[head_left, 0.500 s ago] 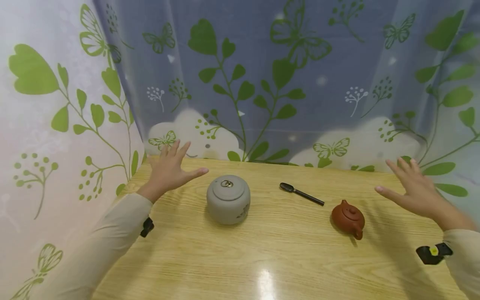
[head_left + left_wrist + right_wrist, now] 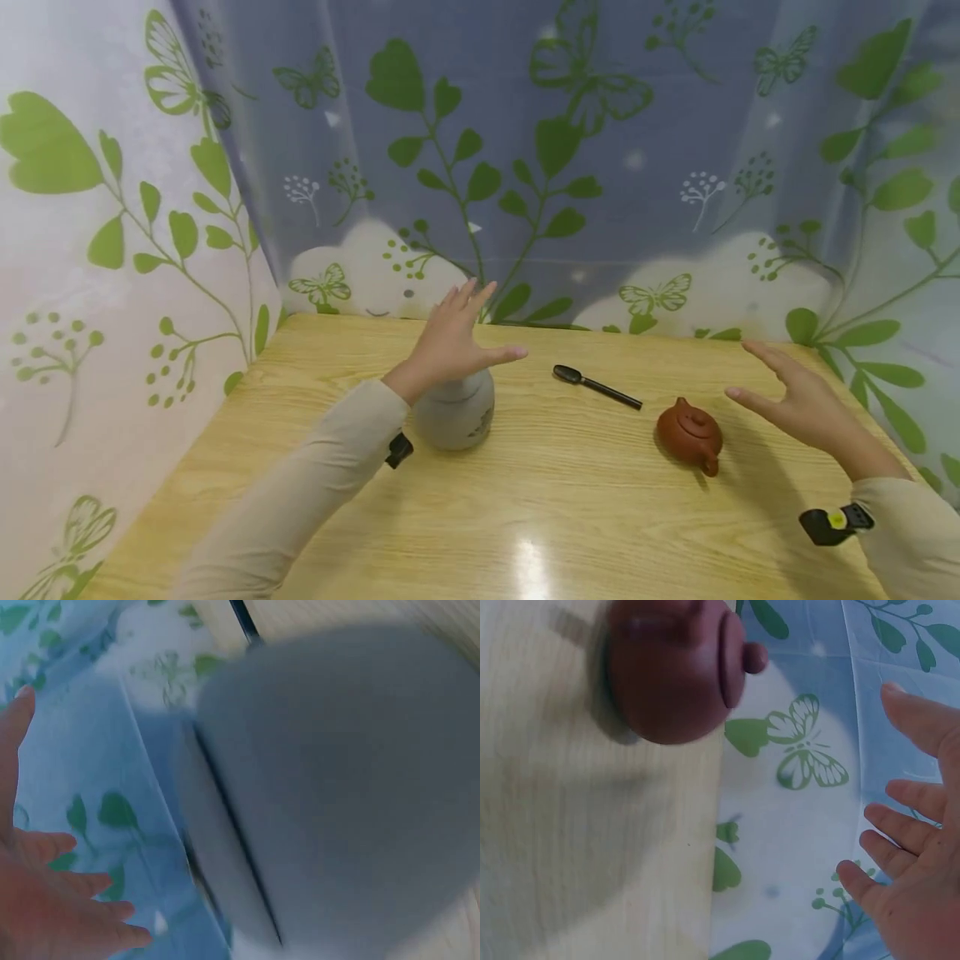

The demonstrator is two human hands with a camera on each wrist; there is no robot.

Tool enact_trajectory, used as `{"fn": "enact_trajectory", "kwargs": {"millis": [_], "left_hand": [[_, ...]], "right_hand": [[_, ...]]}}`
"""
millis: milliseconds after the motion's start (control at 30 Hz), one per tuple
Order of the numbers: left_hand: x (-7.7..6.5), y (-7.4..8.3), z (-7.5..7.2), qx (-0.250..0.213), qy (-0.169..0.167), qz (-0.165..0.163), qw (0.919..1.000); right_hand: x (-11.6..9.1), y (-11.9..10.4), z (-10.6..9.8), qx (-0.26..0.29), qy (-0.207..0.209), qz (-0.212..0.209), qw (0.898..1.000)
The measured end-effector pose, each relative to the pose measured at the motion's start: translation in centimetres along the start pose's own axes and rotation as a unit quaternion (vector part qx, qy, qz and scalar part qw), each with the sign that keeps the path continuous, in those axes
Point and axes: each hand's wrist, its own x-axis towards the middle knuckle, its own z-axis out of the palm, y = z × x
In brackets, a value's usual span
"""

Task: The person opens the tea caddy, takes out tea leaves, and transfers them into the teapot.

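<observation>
Both are spread: your left hand (image 2: 448, 343) hovers above the jar (image 2: 456, 421), apart from it; your right hand (image 2: 808, 407) hangs right of the teapot (image 2: 688, 437).

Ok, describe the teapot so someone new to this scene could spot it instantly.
On the wood-grained table, look toward the right hand. Left to right, the small teapot comes between the black scoop and that hand. It is reddish-brown with a knobbed lid, unlike the grey jar.

Location: curtained-off tabletop area; wider room type not determinable. Indicators: wood-grain bench (image 2: 615, 517), bounded at rear and sides by leaf-and-butterfly-print curtains (image 2: 660, 167).
</observation>
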Motion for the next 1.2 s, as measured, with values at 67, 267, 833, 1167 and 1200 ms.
{"fn": "enact_trajectory", "kwargs": {"millis": [67,267,833,1167,1200], "left_hand": [[0.5,1.3,1.1,-0.007,-0.011,0.014,0.9998],[1.4,4.9,4.8,-0.020,-0.041,0.039,0.9982],[2.6,11.5,17.1,-0.128,-0.106,0.021,0.9858],[2.7,13.2,21.1,-0.174,-0.092,0.025,0.9800],[2.7,13.3,21.3,-0.181,-0.091,0.027,0.9789]], "right_hand": [[-0.2,-0.1,0.4,0.013,0.001,0.001,1.000],[-0.9,-0.1,1.8,0.047,-0.002,-0.001,0.999],[-1.4,0.5,5.4,0.087,0.024,-0.030,0.995],[-1.6,0.8,6.5,0.128,0.026,-0.029,0.991],[-1.6,0.9,6.6,0.133,0.028,-0.032,0.990]]}}
